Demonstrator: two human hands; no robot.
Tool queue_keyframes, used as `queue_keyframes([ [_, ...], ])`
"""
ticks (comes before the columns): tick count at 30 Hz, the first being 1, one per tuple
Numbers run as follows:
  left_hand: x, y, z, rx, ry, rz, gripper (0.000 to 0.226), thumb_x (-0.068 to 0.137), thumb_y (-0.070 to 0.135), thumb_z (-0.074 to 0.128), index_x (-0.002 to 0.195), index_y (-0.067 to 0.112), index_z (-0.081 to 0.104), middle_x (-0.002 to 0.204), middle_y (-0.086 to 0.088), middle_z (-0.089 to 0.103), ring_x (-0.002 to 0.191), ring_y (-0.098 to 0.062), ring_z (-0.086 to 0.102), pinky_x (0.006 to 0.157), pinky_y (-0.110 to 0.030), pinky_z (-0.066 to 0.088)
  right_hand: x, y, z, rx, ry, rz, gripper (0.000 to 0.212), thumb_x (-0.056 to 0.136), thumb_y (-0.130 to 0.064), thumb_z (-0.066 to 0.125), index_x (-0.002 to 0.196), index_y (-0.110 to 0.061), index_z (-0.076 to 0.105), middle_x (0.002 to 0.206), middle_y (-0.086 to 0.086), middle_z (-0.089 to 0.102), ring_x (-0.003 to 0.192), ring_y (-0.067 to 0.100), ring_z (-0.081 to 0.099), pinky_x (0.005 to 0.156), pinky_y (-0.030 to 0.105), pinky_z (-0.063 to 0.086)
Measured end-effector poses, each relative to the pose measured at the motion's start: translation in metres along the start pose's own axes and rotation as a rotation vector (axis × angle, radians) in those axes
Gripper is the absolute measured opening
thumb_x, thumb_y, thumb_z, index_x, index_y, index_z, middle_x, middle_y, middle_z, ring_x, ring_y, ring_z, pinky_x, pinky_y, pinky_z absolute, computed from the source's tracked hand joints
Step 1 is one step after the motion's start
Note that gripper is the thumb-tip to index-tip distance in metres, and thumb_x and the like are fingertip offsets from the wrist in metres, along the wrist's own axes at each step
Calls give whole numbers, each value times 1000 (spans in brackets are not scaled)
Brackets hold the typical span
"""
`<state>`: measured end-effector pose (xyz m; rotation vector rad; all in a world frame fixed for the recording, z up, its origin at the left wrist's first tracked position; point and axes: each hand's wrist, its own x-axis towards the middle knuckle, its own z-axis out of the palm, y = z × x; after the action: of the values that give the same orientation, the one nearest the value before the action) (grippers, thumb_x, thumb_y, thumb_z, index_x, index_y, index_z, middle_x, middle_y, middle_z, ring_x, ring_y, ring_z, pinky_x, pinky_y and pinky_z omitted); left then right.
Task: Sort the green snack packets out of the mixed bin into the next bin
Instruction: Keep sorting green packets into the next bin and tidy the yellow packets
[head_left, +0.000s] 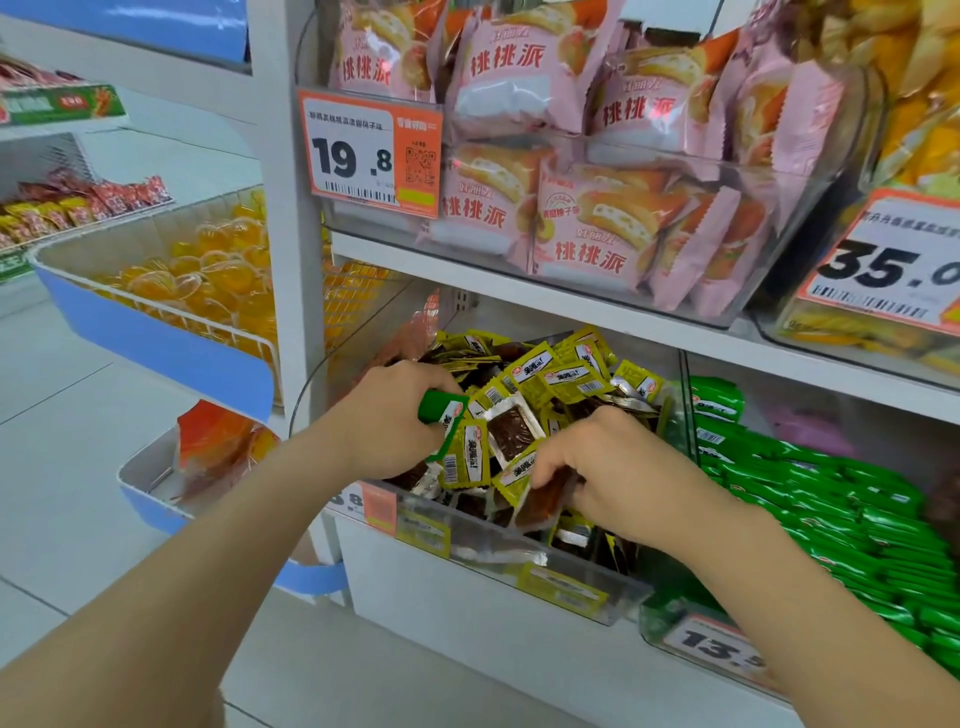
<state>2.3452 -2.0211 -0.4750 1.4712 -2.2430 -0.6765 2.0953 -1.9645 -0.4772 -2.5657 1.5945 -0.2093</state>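
A clear mixed bin on the lower shelf is heaped with several yellow-green and dark brown snack packets. My left hand is over the bin's left side, closed on a green snack packet that sticks out past my fingers. My right hand is dug into the pile at the front, fingers curled around a reddish-brown packet. Right of a clear divider, the neighbouring bin is packed with several green packets.
The shelf above carries a clear bin of pink cake packs with a price tag reading 19.8. Yellow snack bags fill the upper right. Wire baskets with orange items jut out on the left over the white floor.
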Motion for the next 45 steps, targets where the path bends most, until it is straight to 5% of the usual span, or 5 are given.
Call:
queue_keyframes([
  [13, 4, 18, 12, -459, -6, -242, 27, 90, -1, 51, 102, 17, 67, 102, -31, 72, 91, -50, 70, 86, -66, 55, -4, -23, -10, -10, 240, 267, 15, 92, -29, 73, 105, -36, 76, 87, -9, 72, 83, 19, 69, 77, 37, 60],
  [19, 1, 29, 16, -626, 70, -229, 41, 96, -9, 47, 101, 24, 70, 95, -12, 76, 78, -35, 70, 77, -39, 58, -3, -27, -2, 306, 409, 346, 30, 101, -34, 66, 76, -18, 65, 57, 0, 52, 48, 12, 46, 48, 28, 39],
  [28, -10, 83, 35, -1279, -18, -85, 28, 106, -7, 44, 126, -5, 63, 117, -25, 73, 109, -33, 73, 90, -38, 62, -12, -39, -8, 359, 546, 462, 33, 105, -27, 55, 137, -18, 55, 115, 1, 51, 103, 16, 52, 83, 26, 36],
  [36, -7, 104, 56, -479, 169, 120, 17, 99, 21, 66, 113, 30, 70, 100, 12, 71, 85, -7, 70, 75, -18, 55, -60, -7, -31, 875, 639, 621, 16, 99, -22, 52, 98, -30, 65, 88, 6, 73, 78, 28, 70, 73, 52, 61],
  [45, -3, 140, 95, -126, 293, 313, 24, 97, 43, 60, 115, 29, 66, 98, 16, 66, 88, -2, 59, 82, -31, 53, -88, 81, -5, 195, 334, 693, 40, 100, -9, 53, 140, -9, 48, 102, 24, 65, 92, 41, 65, 72, 41, 47],
])
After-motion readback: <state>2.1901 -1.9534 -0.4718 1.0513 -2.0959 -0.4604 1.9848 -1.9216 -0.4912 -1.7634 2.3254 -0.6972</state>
